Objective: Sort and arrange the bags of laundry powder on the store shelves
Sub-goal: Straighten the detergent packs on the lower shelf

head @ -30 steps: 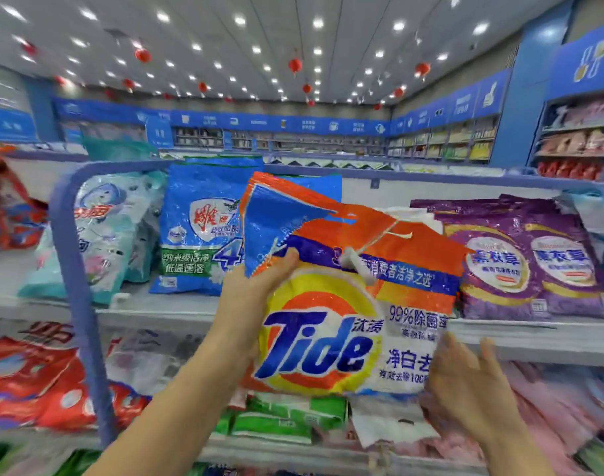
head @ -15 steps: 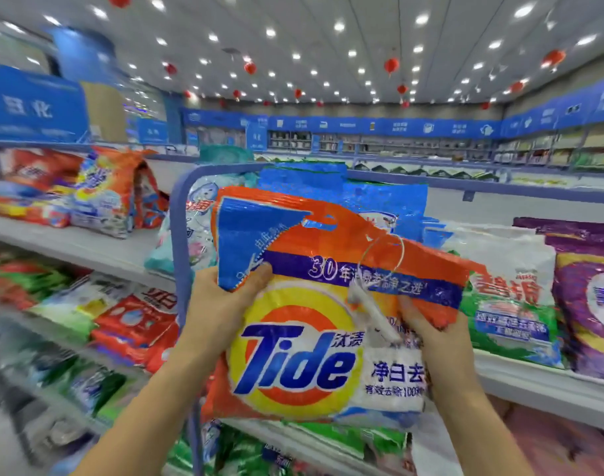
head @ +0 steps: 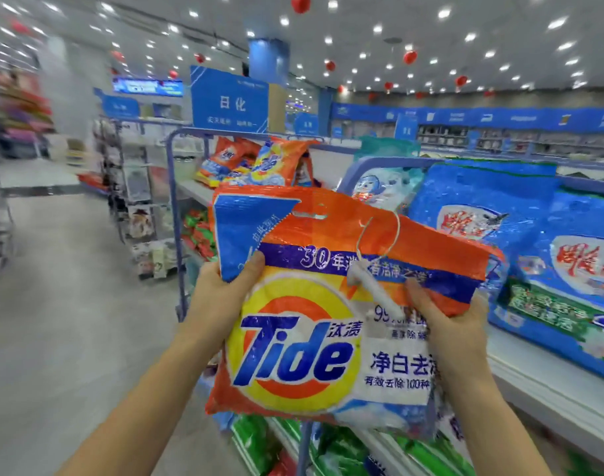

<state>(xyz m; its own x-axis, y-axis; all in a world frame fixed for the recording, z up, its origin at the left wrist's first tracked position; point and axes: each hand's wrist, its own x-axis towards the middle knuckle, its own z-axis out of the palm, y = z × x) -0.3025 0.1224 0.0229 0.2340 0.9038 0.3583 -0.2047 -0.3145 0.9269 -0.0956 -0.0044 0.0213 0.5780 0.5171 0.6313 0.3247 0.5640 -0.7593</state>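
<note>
- Left hand (head: pixel 221 297), centre of frame: grips the left edge of the Tide bag (head: pixel 293 355). The thumb lies across the blue corner panel on the front; the fingers are hidden behind.
- Right hand (head: pixel 455 324): grips the bag's right edge, thumb on the front just beside a white tag (head: pixel 369 286). The tag hangs from a thin wire loop through the bag's top.
- The two-sided hold is probably because the bag is soft and full. Its top creases between the hands, and a one-handed hold would likely let it fold.
- The bag is in the air, upright, label toward the camera, resting on no shelf. It is in front of the white shelf (head: pixel 534 383) at lower right.
- Blue bags (head: pixel 499 235) stand leaning on that shelf, right of the carried bag. A pale teal bag (head: pixel 379 190) shows just above it.
- Orange bags (head: pixel 255 163) that look like the same brand lie heaped on a shelf farther back, upper centre. That is likely where this one goes, like with like.
- Green bags (head: pixel 328 444) fill a lower shelf at the bottom of the frame.
- The aisle floor (head: pixel 70 304) at left is blurred.
</note>
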